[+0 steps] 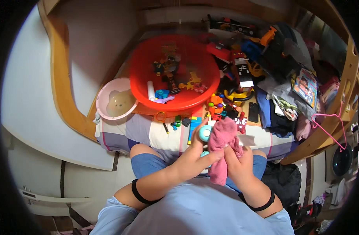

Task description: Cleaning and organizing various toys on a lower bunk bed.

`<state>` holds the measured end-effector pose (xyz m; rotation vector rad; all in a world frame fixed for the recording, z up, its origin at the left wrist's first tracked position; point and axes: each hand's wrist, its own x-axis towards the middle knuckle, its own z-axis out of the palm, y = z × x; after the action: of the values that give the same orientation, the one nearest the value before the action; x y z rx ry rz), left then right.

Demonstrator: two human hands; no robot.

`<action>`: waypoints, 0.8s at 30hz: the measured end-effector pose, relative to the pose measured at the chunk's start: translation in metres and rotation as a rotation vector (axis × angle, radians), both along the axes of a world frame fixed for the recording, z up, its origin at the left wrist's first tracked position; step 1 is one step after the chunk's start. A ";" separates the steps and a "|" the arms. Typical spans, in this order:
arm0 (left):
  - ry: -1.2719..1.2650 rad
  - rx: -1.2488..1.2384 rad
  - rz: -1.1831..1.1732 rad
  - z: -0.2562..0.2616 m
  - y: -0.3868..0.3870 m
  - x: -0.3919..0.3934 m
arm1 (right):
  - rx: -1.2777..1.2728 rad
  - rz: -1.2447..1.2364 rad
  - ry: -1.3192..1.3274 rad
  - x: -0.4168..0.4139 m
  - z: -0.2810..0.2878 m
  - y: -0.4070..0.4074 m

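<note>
My left hand (191,158) grips a toy with round teal parts (205,132), one of them with a pale centre. A pink cloth (223,133) hides most of that toy. My right hand (239,164) bunches the cloth against it, thumb on top. A pale, blurred flat piece (247,140) sticks out to the right of the cloth; whether it belongs to the toy I cannot tell. Both hands are above my lap, at the front edge of the bed. Just beyond them lies a strip of blue and yellow building bricks (194,126).
A large red basin (175,104) holds several toys. Left of it stands a pink basin (101,101) with cloudy water. Toys, a black phone (253,112), folded clothes (280,117) and a picture book (305,87) crowd the right. A pink hanger (329,132) hangs on the wooden bed rail (311,144).
</note>
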<state>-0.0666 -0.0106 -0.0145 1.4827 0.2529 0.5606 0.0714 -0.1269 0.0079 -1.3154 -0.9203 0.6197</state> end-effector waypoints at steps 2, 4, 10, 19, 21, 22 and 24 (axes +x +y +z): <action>0.037 -0.098 -0.095 0.003 0.009 -0.008 | 0.043 -0.065 -0.130 0.002 -0.003 0.005; 0.019 -0.407 -0.241 0.007 0.016 -0.019 | 0.045 -0.094 -0.165 0.002 -0.005 0.006; -0.191 -0.814 -0.311 -0.005 0.031 -0.036 | 0.029 -0.230 -0.220 0.005 -0.004 0.022; -0.261 -0.576 -0.236 -0.015 0.024 -0.043 | 0.323 -0.089 -1.088 -0.023 0.024 0.023; -0.340 -0.272 -0.200 -0.016 0.020 -0.039 | 0.314 -0.092 -1.153 -0.022 0.022 0.027; -0.328 -0.202 -0.202 -0.022 0.023 -0.042 | 0.300 -0.120 -1.156 -0.017 0.020 0.028; -0.181 -0.652 -0.280 -0.023 0.018 -0.053 | 0.260 -0.201 -1.088 -0.005 0.017 0.034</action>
<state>-0.1197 0.0071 -0.0377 0.8099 0.0694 0.3350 0.0666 -0.0932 0.0249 -1.4606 -1.6314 -0.4481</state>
